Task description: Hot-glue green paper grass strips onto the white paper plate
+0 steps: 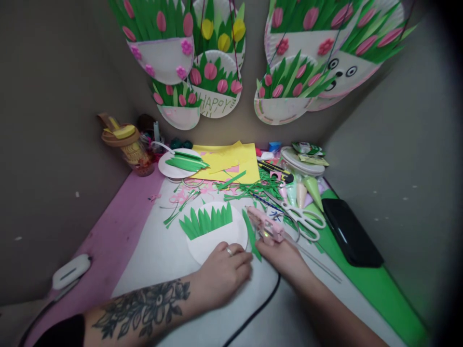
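Observation:
A white paper plate (217, 243) lies flat on the table, with a row of pointed green paper leaves (206, 221) across its upper left part. My left hand (231, 265), a ring on one finger, rests over the plate's lower right edge. Its fingers are curled, and what they hold, if anything, is hidden. In my right hand (280, 255) is a pink hot glue gun (265, 223), a small light glowing on it. Its tip points up and left, near the top of a loose green paper leaf (252, 235) between the plate and my right hand.
White scissors (304, 219), green paper scraps (267, 183) and yellow sheets (224, 161) lie behind. A black phone (350, 233) is at the right, a lidded cup (132, 149) at back left. A black cord (255, 308) crosses the front. Decorated plates (217, 101) hang above.

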A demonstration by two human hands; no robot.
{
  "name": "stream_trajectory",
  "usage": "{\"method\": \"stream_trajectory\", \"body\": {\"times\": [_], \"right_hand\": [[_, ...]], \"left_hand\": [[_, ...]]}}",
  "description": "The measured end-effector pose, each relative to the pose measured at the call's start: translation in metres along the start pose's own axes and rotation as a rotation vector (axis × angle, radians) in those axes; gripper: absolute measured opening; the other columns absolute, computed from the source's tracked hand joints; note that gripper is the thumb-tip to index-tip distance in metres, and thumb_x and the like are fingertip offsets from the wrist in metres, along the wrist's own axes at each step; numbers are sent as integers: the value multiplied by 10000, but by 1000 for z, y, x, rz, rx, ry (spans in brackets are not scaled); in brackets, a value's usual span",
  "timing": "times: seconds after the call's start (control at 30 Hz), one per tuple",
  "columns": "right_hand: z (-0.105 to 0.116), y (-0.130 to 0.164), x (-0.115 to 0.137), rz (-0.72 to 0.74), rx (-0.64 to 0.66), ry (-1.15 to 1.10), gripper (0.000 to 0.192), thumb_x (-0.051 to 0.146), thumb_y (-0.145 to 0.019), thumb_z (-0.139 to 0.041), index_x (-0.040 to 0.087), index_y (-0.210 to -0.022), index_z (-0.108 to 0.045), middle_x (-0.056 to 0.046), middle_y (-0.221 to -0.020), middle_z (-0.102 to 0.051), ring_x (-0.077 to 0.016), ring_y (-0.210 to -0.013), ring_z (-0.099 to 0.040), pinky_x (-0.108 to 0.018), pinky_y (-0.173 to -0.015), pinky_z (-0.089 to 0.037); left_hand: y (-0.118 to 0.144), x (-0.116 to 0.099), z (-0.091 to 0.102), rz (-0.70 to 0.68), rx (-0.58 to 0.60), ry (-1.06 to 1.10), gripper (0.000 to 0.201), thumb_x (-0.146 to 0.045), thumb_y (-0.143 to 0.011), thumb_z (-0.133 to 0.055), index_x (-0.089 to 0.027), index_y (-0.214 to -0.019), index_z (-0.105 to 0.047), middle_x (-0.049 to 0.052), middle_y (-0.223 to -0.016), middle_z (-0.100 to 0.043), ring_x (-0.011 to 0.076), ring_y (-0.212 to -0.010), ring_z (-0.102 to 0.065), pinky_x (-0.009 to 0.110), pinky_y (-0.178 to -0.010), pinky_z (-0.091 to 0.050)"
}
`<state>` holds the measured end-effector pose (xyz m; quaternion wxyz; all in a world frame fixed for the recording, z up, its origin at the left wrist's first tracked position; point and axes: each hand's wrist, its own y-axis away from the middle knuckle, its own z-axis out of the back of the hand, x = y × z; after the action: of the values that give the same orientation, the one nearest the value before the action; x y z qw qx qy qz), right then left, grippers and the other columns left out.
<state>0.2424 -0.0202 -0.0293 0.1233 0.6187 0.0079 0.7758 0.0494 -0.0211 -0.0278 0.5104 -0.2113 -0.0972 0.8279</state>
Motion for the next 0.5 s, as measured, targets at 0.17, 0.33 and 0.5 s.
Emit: {"method": "stream_trajectory", "body": {"times": [0.17,0.33,0.5], "right_hand": [[5,4,-4,-123,16,-157,157,259,-657,-700,195,-592,-572,38,-523,-526,-130,-511,-467,-261,-489,-363],[-5,15,3,-246,242,-383,175,223,-611,-750,159,-687,-606,25,-622,-567,-124,-594,-495,-248,-552,-392],[-13,21,17,-289,283,-417,255,173,-544,-766,155,-751,-618,44,-609,-553,-99,-555,-458,-225,-522,-354]], "left_hand": [[-3,9,17,33,-177,-26,150,-301,-876,-593,-168,-812,-619,48,-930,-727,189,-763,-581,337,-657,-369],[-5,19,33,-24,-313,-235,254,-108,-898,-497,-188,-1108,-614,40,-830,-707,165,-686,-552,297,-623,-390],[-4,21,37,-127,-321,-200,203,-89,-871,-529,-185,-1002,-651,42,-768,-704,162,-622,-510,293,-556,-353]]}}
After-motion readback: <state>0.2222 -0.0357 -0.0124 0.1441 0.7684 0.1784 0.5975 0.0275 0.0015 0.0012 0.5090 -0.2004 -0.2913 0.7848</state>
